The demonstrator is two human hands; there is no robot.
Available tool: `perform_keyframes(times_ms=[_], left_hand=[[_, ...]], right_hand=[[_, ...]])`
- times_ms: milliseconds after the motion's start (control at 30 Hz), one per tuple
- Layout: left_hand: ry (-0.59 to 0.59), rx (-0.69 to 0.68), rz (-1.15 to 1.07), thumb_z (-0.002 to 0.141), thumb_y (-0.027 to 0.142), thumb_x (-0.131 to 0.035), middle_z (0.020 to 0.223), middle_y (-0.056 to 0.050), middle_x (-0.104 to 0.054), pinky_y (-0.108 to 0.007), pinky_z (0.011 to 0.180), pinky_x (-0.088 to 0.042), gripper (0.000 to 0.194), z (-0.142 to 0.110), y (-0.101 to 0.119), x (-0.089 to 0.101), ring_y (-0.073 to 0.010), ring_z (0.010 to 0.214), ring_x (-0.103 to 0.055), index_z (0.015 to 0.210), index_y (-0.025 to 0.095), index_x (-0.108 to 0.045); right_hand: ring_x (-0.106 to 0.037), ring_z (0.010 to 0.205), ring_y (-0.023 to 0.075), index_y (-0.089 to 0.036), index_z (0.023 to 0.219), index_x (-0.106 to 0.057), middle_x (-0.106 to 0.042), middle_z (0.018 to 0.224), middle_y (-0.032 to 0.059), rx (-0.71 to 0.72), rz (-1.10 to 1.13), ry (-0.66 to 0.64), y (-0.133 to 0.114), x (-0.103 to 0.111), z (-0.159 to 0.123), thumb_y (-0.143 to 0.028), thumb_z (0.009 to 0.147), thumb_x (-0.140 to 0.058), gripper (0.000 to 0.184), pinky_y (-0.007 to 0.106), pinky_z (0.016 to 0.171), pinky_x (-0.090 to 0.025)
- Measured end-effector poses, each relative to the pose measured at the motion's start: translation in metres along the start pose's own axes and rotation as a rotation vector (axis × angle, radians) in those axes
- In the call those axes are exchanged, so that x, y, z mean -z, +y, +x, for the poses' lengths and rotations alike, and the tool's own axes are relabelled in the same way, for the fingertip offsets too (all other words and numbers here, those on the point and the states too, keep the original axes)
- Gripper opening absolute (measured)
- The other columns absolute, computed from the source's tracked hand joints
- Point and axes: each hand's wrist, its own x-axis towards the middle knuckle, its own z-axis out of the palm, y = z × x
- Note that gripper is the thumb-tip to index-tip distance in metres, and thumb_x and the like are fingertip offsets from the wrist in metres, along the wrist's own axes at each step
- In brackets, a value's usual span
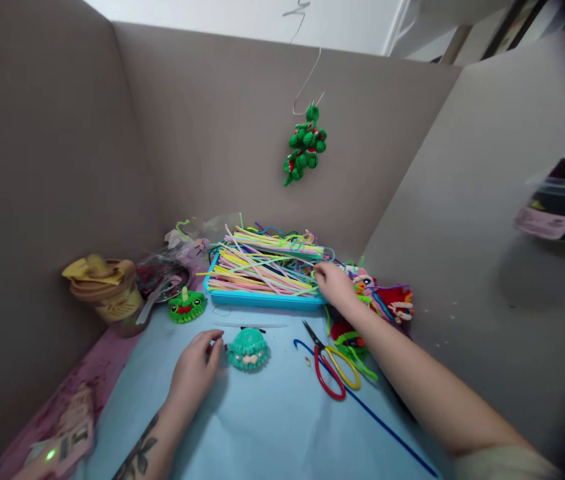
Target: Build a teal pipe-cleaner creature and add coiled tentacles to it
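My right hand (335,283) reaches over the right end of a blue tray (267,300). Its fingers are pinched among the pipe cleaners (257,263), which lie in pastel pink, yellow and green; the fingertips are partly hidden. Low on the left, my left hand (197,363) is curled with thumb and index finger close together; whatever sits between them is too small to name. Just right of those fingertips rests a teal fuzzy creature head (249,349) with pale teeth. Behind it lies a thin pale stick (272,325).
Red-and-yellow-handled scissors (329,367) and a dark blue pipe cleaner (377,417) lie at the right. A green fuzzy head (187,307) sits near a tan cup (112,293). More fuzzy pieces (392,300) crowd the tray's right side. Grey panels surround the table; a green ornament (306,143) hangs behind.
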Motion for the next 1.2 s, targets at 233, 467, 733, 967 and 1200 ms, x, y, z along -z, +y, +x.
perform_keyframes(times_ms=[233,467,733,967,1200], left_hand=[[-0.016,0.021,0.046,0.085,0.029,-0.038,0.101,-0.009,-0.066,-0.034,0.083,-0.048,0.030,0.002,-0.010,0.000,-0.0210,0.093,-0.061,0.099,0.016,-0.062],[-0.024,-0.006,0.059,0.085,0.031,-0.040,0.101,-0.009,-0.066,-0.034,0.082,-0.048,0.031,0.002,-0.001,0.006,-0.0216,0.092,-0.062,0.099,0.017,-0.063],[-0.048,0.004,0.064,0.084,0.034,-0.040,0.100,-0.008,-0.066,-0.033,0.078,-0.049,0.031,0.001,0.006,0.007,-0.0210,0.090,-0.062,0.099,0.019,-0.063],[-0.068,0.019,0.071,0.085,0.035,-0.039,0.102,-0.008,-0.066,-0.033,0.080,-0.048,0.032,0.001,0.004,0.004,-0.0216,0.093,-0.061,0.100,0.018,-0.063],[-0.084,0.031,0.084,0.085,0.034,-0.038,0.103,-0.008,-0.066,-0.032,0.081,-0.047,0.032,0.000,0.006,0.006,-0.0211,0.093,-0.061,0.100,0.018,-0.062]], right_hand=[[-0.044,0.117,0.0297,-0.009,0.131,-0.036,-0.046,0.127,0.0192,-0.082,0.036,0.101,0.024,-0.014,0.062,-0.021,0.065,-0.066,0.073,0.037,0.095,-0.036],[-0.057,0.098,0.0224,-0.017,0.118,-0.044,-0.059,0.113,0.0095,-0.095,0.266,0.106,0.029,-0.027,0.063,-0.022,0.064,-0.064,0.058,0.032,0.085,-0.043],[-0.054,0.064,0.0154,-0.019,0.082,-0.049,-0.057,0.069,-0.0014,-0.046,0.534,0.064,0.028,-0.025,0.028,-0.032,0.070,-0.052,0.018,0.024,0.059,-0.043],[-0.054,0.079,0.0193,-0.018,0.087,-0.054,-0.058,0.087,0.0049,-0.006,0.265,0.127,0.017,-0.027,0.000,-0.021,0.069,-0.050,0.019,0.030,0.074,-0.044],[-0.045,0.107,0.0239,-0.019,0.087,-0.057,-0.053,0.105,0.0102,0.255,0.007,0.150,0.009,-0.022,-0.010,-0.015,0.079,-0.048,0.013,0.033,0.091,-0.037]])
